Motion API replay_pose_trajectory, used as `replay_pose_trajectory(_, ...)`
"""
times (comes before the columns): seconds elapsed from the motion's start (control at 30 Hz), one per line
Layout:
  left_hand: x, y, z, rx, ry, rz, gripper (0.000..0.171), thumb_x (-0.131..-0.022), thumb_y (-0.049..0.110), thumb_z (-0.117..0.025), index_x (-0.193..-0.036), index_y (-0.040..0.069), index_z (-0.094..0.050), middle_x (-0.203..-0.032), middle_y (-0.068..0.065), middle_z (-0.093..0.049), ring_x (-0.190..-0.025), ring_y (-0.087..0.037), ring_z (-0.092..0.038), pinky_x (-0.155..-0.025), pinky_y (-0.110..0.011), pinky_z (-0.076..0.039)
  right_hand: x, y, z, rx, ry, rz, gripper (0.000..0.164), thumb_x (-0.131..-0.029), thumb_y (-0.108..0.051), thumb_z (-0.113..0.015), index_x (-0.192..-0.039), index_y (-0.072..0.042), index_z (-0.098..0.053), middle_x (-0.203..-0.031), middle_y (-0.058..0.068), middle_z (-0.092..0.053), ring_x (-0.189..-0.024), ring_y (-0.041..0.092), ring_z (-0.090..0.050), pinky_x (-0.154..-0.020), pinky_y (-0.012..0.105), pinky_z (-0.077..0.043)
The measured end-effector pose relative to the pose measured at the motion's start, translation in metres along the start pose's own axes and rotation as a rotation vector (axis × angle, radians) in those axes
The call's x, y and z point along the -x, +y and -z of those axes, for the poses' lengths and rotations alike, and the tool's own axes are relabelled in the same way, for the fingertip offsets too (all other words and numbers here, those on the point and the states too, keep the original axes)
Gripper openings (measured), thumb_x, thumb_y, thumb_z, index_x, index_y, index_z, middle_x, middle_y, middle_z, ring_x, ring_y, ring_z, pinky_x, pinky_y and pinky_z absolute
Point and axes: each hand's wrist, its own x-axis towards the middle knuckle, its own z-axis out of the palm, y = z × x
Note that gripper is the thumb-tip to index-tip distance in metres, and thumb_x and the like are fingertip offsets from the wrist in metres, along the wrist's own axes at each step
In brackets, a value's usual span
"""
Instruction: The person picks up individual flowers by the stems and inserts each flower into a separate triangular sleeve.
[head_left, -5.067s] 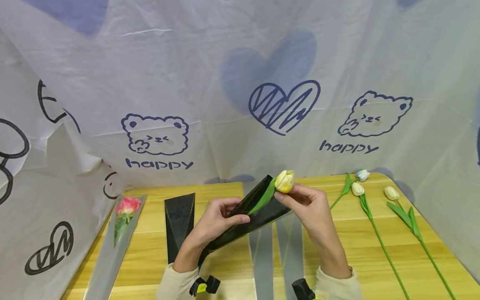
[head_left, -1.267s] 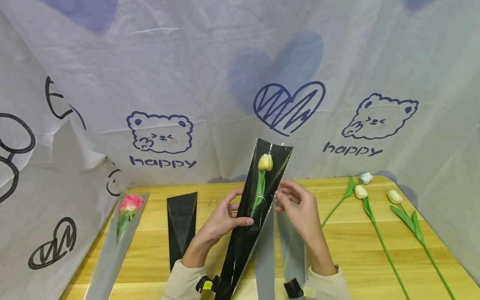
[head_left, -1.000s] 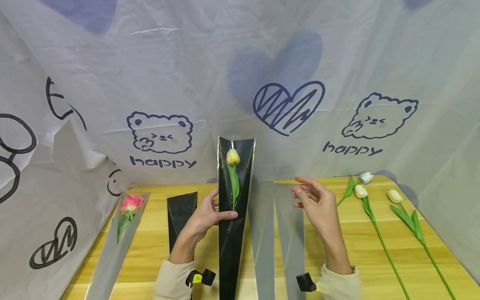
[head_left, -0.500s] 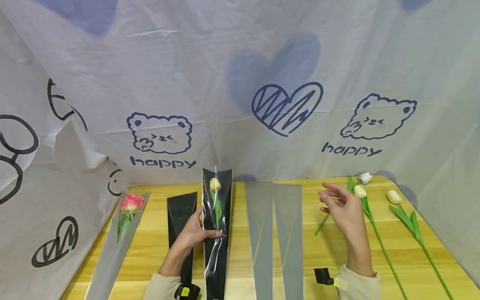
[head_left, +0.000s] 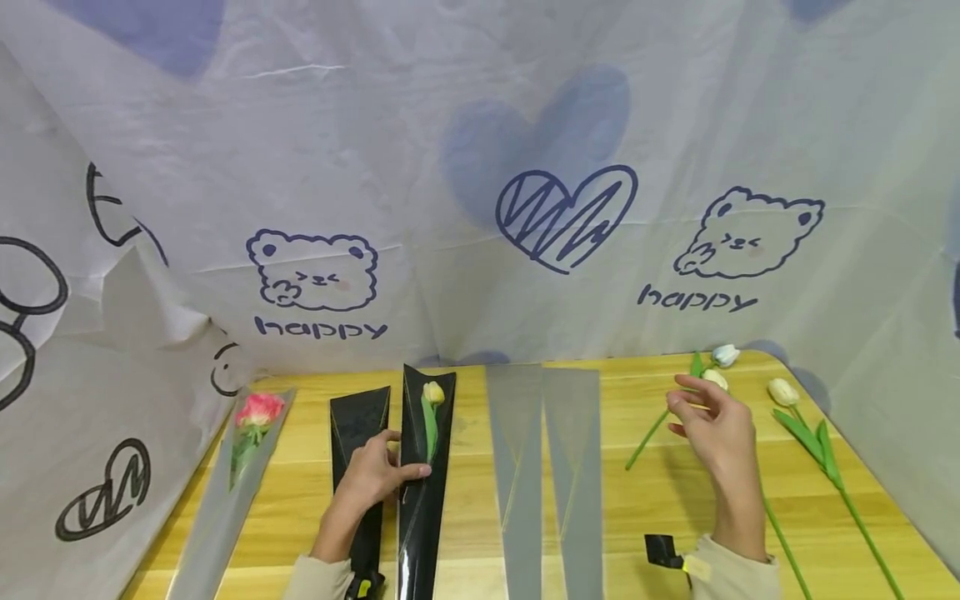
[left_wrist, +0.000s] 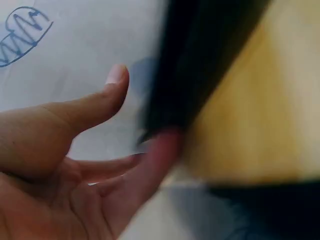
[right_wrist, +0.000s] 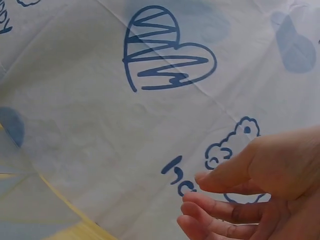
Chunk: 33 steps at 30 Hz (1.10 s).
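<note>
In the head view, a yellow tulip (head_left: pixel 432 393) sits inside a black flower sleeve (head_left: pixel 420 508) left of the table's middle. My left hand (head_left: pixel 372 473) is at the sleeve's left edge, its thumb over the front. The blurred left wrist view shows that thumb raised apart from the black sleeve (left_wrist: pixel 185 65), while a fingertip touches or nearly touches its edge. My right hand (head_left: pixel 716 429) hovers over the table's right side, fingers loosely bent and holding nothing. Beneath and behind it lie a white tulip (head_left: pixel 715 380) and a pale blue tulip (head_left: pixel 725 356).
Another black sleeve (head_left: pixel 360 417) lies just left of the filled one. Two grey sleeves (head_left: pixel 517 483) lie mid-table. At far left is a pink flower (head_left: pixel 259 410) in a grey sleeve; at far right, another white tulip (head_left: pixel 783 392). A printed cloth (head_left: pixel 450 317) hangs behind.
The tulip went into the black sleeve, which my left hand then carried left and lowered beside the other black one. My right hand let go and moved right, toward the loose tulips.
</note>
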Motion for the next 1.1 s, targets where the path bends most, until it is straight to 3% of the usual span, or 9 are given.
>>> replay_pose_trajectory(0.17,-0.004,-0.011,0.029,-0.077,0.073,0.067,0.056,-0.102,0.031,-0.066,-0.139,-0.01,-0.053,-0.109,-0.026,-0.07,-0.057,-0.026,-0.065,-0.059,-0.041,-0.055,-0.002,0.004,0.003,0.031,0.084,0.003,0.038,-0.103,-0.012,-0.061,-0.139,0.0,-0.059,-0.126,0.023,-0.064,-0.081,-0.009,-0.062,-0.07,0.018,-0.056)
replay_pose_trajectory(0.23,-0.01,-0.02,0.038,-0.145,0.085,0.111,0.056,-0.105,0.029,-0.061,-0.14,-0.013,-0.049,-0.121,-0.033,-0.063,-0.074,-0.037,-0.069,-0.07,-0.047,-0.056,-0.005,0.007,0.002,0.088,0.14,0.018,0.035,-0.103,-0.012,-0.061,-0.136,-0.001,-0.062,-0.124,0.024,-0.066,-0.084,-0.001,-0.066,-0.066,0.015,-0.054)
replay_pose_trajectory(0.33,-0.018,-0.033,0.046,-0.21,0.059,0.189,0.062,-0.103,0.032,-0.062,-0.134,-0.02,-0.049,-0.125,-0.042,-0.053,-0.095,-0.05,-0.062,-0.081,-0.057,-0.053,-0.009,0.018,-0.003,0.22,0.2,0.035,0.033,-0.102,-0.013,-0.06,-0.133,-0.002,-0.065,-0.12,0.023,-0.069,-0.094,0.019,-0.073,-0.066,0.015,-0.05)
replay_pose_trajectory(0.43,-0.024,-0.039,0.046,-0.25,0.04,0.251,0.066,-0.098,0.037,-0.07,-0.123,-0.022,-0.052,-0.118,-0.044,-0.044,-0.104,-0.054,-0.051,-0.084,-0.062,-0.048,-0.013,0.032,-0.01,0.304,0.198,0.029,0.033,-0.102,-0.013,-0.06,-0.132,0.001,-0.065,-0.117,0.023,-0.07,-0.104,0.038,-0.07,-0.072,0.029,-0.053)
replay_pose_trajectory(0.53,-0.028,-0.04,0.042,-0.253,0.049,0.29,0.068,-0.094,0.036,-0.077,-0.122,-0.02,-0.052,-0.114,-0.039,-0.038,-0.107,-0.056,-0.044,-0.082,-0.064,-0.046,-0.018,0.047,-0.017,0.363,0.157,-0.001,0.037,-0.101,-0.014,-0.059,-0.133,0.005,-0.062,-0.116,0.026,-0.068,-0.104,0.044,-0.066,-0.082,0.049,-0.051)
replay_pose_trajectory(0.67,-0.03,-0.039,0.038,-0.257,0.092,0.298,0.07,-0.091,0.032,-0.08,-0.131,-0.017,-0.05,-0.119,-0.039,-0.033,-0.113,-0.057,-0.036,-0.084,-0.066,-0.045,-0.024,0.066,-0.027,0.464,0.084,-0.051,0.047,-0.101,-0.016,-0.06,-0.137,0.013,-0.054,-0.124,0.035,-0.06,-0.112,0.052,-0.056,-0.093,0.062,-0.044)
replay_pose_trajectory(0.83,-0.029,-0.043,0.038,-0.244,0.12,0.278,0.078,-0.09,0.029,-0.082,-0.148,-0.004,-0.043,-0.131,-0.041,-0.033,-0.118,-0.058,-0.035,-0.089,-0.069,-0.043,-0.027,0.08,-0.04,0.587,0.04,-0.068,0.056,-0.098,-0.017,-0.064,-0.137,0.02,-0.049,-0.131,0.044,-0.046,-0.117,0.059,-0.048,-0.094,0.066,-0.044)
replay_pose_trajectory(0.97,-0.029,-0.045,0.039,-0.226,0.158,0.226,0.069,-0.087,0.024,-0.085,-0.139,0.001,-0.046,-0.128,-0.039,-0.048,-0.111,-0.055,-0.048,-0.081,-0.066,-0.045,-0.029,0.082,-0.041,0.613,0.065,-0.053,0.032,-0.092,-0.005,-0.06,-0.11,0.022,-0.058,-0.112,0.042,-0.049,-0.101,0.057,-0.053,-0.082,0.063,-0.046)
replay_pose_trajectory(1.1,-0.03,-0.049,0.041,-0.128,0.201,0.183,0.071,-0.085,0.013,-0.086,-0.139,-0.002,-0.041,-0.128,-0.037,-0.057,-0.102,-0.054,-0.059,-0.079,-0.061,-0.049,-0.029,0.079,-0.037,0.623,0.04,-0.063,0.011,-0.082,0.003,-0.055,-0.085,0.013,-0.057,-0.093,0.037,-0.053,-0.087,0.051,-0.055,-0.074,0.059,-0.047)
